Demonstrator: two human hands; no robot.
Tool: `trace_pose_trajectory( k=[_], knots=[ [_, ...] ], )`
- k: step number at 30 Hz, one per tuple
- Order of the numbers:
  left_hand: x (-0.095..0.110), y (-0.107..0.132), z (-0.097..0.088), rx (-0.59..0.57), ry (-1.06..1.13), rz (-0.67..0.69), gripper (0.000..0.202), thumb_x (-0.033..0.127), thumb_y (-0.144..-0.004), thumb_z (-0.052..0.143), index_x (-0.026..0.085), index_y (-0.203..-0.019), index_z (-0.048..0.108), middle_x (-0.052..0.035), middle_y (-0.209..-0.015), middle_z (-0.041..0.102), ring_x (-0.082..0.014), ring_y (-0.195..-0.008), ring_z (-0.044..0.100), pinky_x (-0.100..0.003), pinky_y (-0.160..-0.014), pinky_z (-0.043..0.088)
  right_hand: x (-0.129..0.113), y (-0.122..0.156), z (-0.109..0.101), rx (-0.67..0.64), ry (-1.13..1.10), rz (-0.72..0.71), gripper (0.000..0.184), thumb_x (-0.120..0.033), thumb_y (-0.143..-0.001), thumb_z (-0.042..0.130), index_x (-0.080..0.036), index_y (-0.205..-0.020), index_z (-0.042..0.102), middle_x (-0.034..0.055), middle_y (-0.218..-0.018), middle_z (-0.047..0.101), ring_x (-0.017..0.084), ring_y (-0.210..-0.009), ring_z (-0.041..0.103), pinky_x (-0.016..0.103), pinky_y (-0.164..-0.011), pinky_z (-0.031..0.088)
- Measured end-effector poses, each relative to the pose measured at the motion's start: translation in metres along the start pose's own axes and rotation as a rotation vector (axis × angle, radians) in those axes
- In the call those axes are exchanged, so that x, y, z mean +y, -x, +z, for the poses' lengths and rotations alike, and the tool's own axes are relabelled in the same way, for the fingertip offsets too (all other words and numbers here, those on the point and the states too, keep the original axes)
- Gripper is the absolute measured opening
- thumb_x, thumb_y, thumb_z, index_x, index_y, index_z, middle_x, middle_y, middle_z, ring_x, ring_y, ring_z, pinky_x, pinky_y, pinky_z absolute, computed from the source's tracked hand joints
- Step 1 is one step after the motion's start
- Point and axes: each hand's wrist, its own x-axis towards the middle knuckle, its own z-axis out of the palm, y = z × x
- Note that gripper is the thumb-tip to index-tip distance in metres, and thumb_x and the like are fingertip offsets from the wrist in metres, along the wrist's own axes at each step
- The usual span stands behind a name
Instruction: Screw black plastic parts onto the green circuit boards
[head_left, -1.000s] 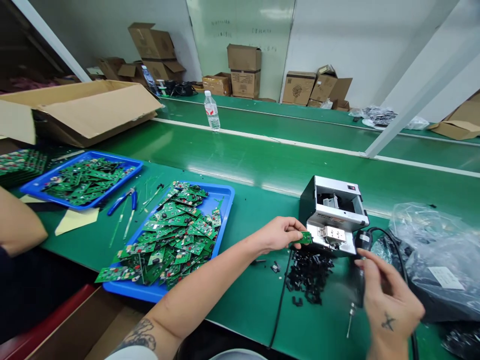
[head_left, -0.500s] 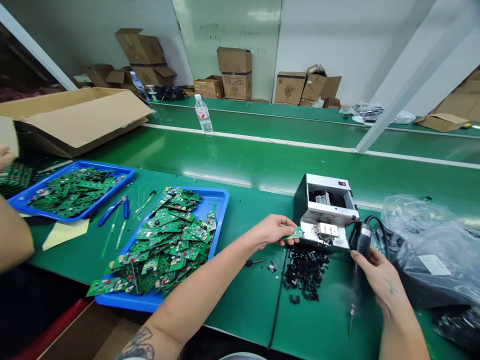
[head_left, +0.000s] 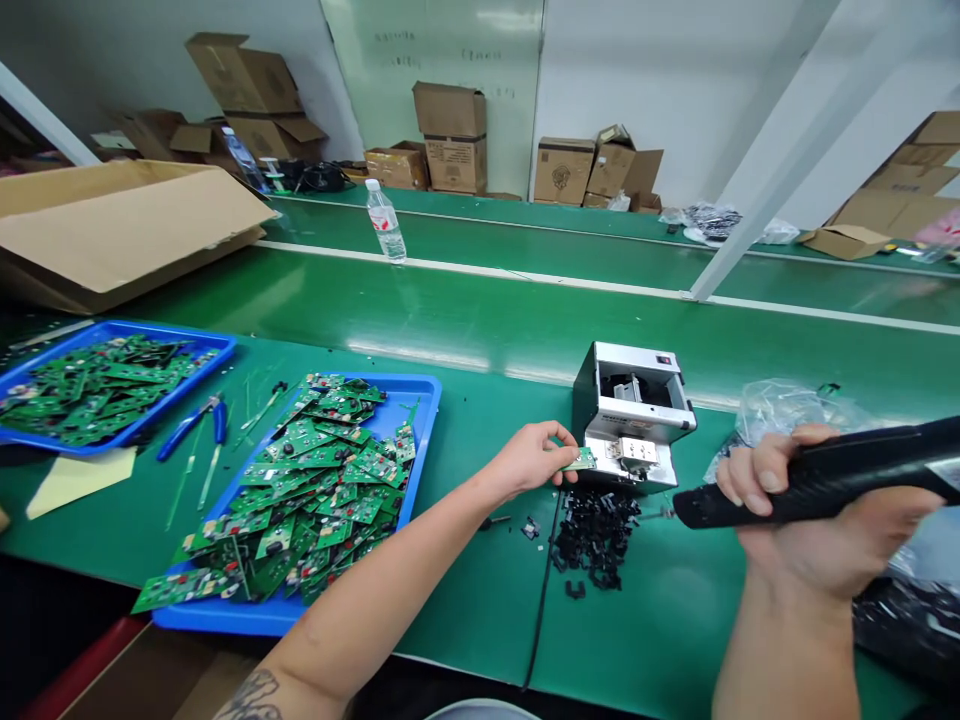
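My left hand (head_left: pixel 534 456) pinches a small green circuit board (head_left: pixel 582 460) at the front left of a silver and black screw feeder (head_left: pixel 649 415), beside its metal block. In my right hand (head_left: pixel 814 545) is a black electric screwdriver (head_left: pixel 855 470), lying almost level with its nose toward the feeder. A thin bit, blurred, shows beyond the nose. Below the feeder lies a pile of small black plastic parts (head_left: pixel 596 538). To the left, a blue tray (head_left: pixel 429 420) is heaped with circuit boards.
A second blue tray (head_left: pixel 217 350) of boards stands farther left, with blue-handled pliers (head_left: pixel 191 428) between the trays. A water bottle (head_left: pixel 386 225) and a large carton (head_left: pixel 127 225) are behind. Clear plastic bags (head_left: pixel 780 410) lie at right. A black cable (head_left: pixel 541 610) crosses the bench.
My right hand has taken up the electric screwdriver, raising it from hanging bit-down to nearly level. My left hand keeps the board at the feeder. The view has shifted slightly right.
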Motion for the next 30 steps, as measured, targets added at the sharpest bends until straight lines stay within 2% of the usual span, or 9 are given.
trace_pose_trajectory(
  k=[2,7,10,17,26,30],
  knots=[
    [-0.003,-0.001,0.001,0.006,-0.028,0.025,0.017,0.03,-0.082,0.06,0.016,-0.09,0.059,-0.0023,-0.067,0.068,-0.0077,-0.05,0.051,-0.02,-0.053,0.038,-0.005,-0.009,0.017,-0.038,0.048,-0.089,0.064,-0.083,-0.066,0.055,-0.025,-0.089,0.066,-0.0036,-0.052,0.049,0.012,-0.038,0.04,0.028,-0.041,0.032],
    [-0.003,0.0,0.003,0.052,-0.1,0.042,0.018,0.032,-0.082,0.058,0.016,-0.091,0.06,-0.0029,-0.067,0.068,-0.0088,-0.05,0.051,-0.021,-0.051,0.038,-0.002,-0.023,0.037,-0.12,0.111,-0.145,0.074,-0.089,-0.067,0.044,-0.022,-0.087,0.069,0.0002,-0.051,0.053,0.015,-0.041,0.046,0.03,-0.039,0.035],
    [-0.003,0.001,0.004,0.058,-0.121,0.056,0.018,0.033,-0.083,0.057,0.016,-0.09,0.06,-0.0029,-0.068,0.069,-0.0088,-0.05,0.051,-0.021,-0.05,0.037,0.007,-0.026,0.041,-0.149,0.122,-0.169,0.072,-0.089,-0.068,0.045,-0.022,-0.084,0.068,-0.0002,-0.05,0.054,0.014,-0.038,0.046,0.028,-0.038,0.036],
    [-0.004,0.0,0.005,0.072,-0.136,0.053,0.02,0.034,-0.083,0.057,0.016,-0.09,0.061,-0.0034,-0.068,0.069,-0.0088,-0.05,0.051,-0.021,-0.05,0.038,0.019,-0.028,0.049,-0.147,0.132,-0.114,0.071,-0.088,-0.058,0.056,-0.021,-0.079,0.065,-0.0033,-0.048,0.053,0.013,-0.035,0.044,0.026,-0.035,0.033],
    [-0.003,0.0,0.007,0.08,-0.13,0.043,0.019,0.03,-0.081,0.057,0.015,-0.089,0.063,-0.0038,-0.067,0.069,-0.0086,-0.05,0.052,-0.019,-0.048,0.037,0.016,-0.023,0.046,-0.161,0.154,-0.031,0.075,-0.089,-0.063,0.05,-0.021,-0.089,0.067,-0.0024,-0.049,0.053,0.012,-0.036,0.043,0.027,-0.037,0.033],
    [-0.001,0.001,0.007,0.076,-0.113,0.053,0.017,0.03,-0.08,0.056,0.015,-0.087,0.062,-0.0034,-0.066,0.068,-0.008,-0.049,0.05,-0.018,-0.046,0.036,0.008,-0.024,0.058,-0.146,0.118,-0.043,0.074,-0.09,-0.065,0.045,-0.024,-0.087,0.068,-0.002,-0.046,0.052,0.013,-0.034,0.043,0.028,-0.037,0.034]
  ],
)
